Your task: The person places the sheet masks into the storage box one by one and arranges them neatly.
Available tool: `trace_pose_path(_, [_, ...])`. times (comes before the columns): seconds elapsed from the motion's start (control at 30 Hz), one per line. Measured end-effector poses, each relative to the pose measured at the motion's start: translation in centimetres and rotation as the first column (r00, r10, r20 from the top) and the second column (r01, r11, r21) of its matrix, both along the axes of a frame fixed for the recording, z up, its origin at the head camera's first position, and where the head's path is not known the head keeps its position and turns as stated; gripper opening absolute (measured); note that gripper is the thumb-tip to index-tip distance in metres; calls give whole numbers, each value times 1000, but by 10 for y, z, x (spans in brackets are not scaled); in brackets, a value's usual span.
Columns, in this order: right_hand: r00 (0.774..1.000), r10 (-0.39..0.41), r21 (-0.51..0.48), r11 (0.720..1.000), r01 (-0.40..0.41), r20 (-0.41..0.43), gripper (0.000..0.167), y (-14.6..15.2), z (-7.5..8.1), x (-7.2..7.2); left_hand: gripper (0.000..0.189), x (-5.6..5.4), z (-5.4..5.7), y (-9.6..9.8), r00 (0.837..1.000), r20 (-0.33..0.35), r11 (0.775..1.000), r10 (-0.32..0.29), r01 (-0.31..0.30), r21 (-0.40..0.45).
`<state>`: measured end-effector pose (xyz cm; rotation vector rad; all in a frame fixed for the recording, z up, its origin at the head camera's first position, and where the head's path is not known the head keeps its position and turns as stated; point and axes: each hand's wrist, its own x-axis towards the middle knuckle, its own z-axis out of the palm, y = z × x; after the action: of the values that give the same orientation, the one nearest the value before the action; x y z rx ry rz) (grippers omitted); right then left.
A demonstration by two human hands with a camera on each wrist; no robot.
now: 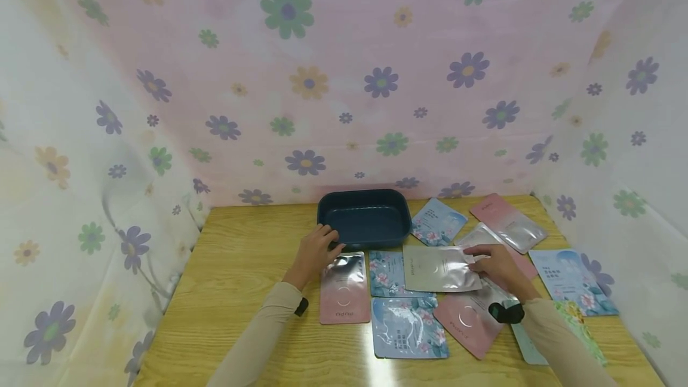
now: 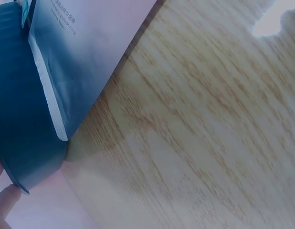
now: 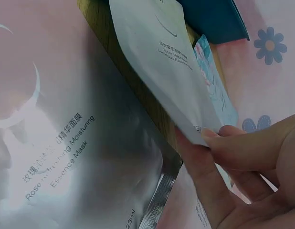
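My right hand pinches the right end of a pale beige-and-silver face mask sachet. In the right wrist view, thumb and fingers hold this sachet by one corner, lifted above the others. My left hand grips the near left corner of a dark blue plastic basin; the left wrist view shows fingertips at its rim. Just below that hand lies a pink-and-silver mask sachet. Under the held sachet is a partly covered blue floral sachet.
More sachets lie about: a blue floral one in front, a pink one beside it, and a blue one right of the basin. Farther right are a pink one, a blue one and a green one. Floral cloth encloses the wooden table.
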<state>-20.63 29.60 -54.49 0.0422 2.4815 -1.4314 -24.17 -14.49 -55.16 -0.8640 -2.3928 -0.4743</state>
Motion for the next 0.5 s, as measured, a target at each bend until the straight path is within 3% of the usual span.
trace_pose_path(0.27, [997,-57,-49,997,54,-57,39,1,-2,4,19,1,3,0,998,53,999,29,-27,-30])
trace_pose_path(0.5, [992,-87,-89,993,79,-94,41,2,3,9,20,1,4,0,999,38,999,22,-22,-25])
